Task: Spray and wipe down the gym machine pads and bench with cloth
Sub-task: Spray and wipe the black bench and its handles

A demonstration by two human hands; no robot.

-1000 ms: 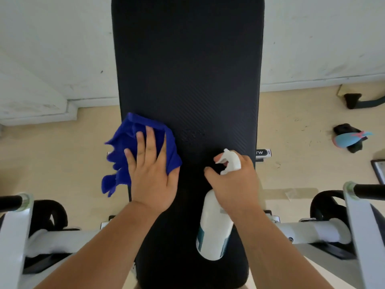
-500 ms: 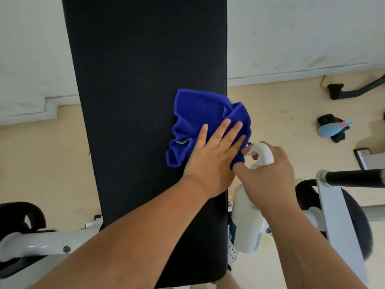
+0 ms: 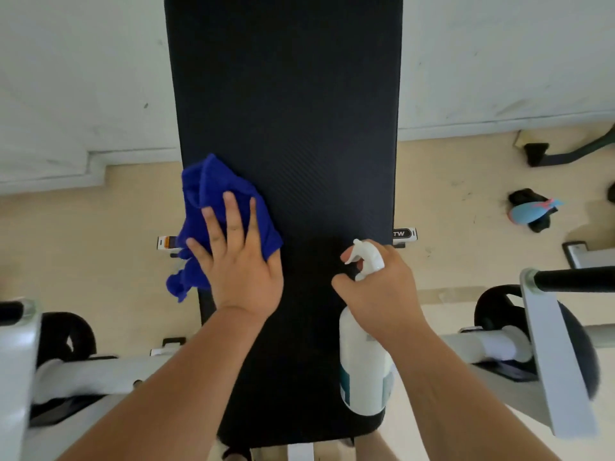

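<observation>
My left hand [image 3: 241, 261] lies flat on the blue cloth [image 3: 213, 214], fingers spread and stretched forward, and it presses the cloth onto the black bench pad [image 3: 299, 128]. Most of the cloth sticks out ahead of my fingertips and to the left of my palm; one crumpled corner hangs over the left edge of the pad. The cloth looks soft and fuzzy, with many folds. The pad under it is long and rectangular, with a fine woven pattern on a matte surface.

My right hand [image 3: 382, 294] is closed around the neck of the white spray bottle [image 3: 364, 367]. The nozzle points forward and to the left, out past my fingers, and the smooth round body hangs below my wrist, over the right edge of the pad. Both forearms reach forward, the wrists nearly straight.
</observation>
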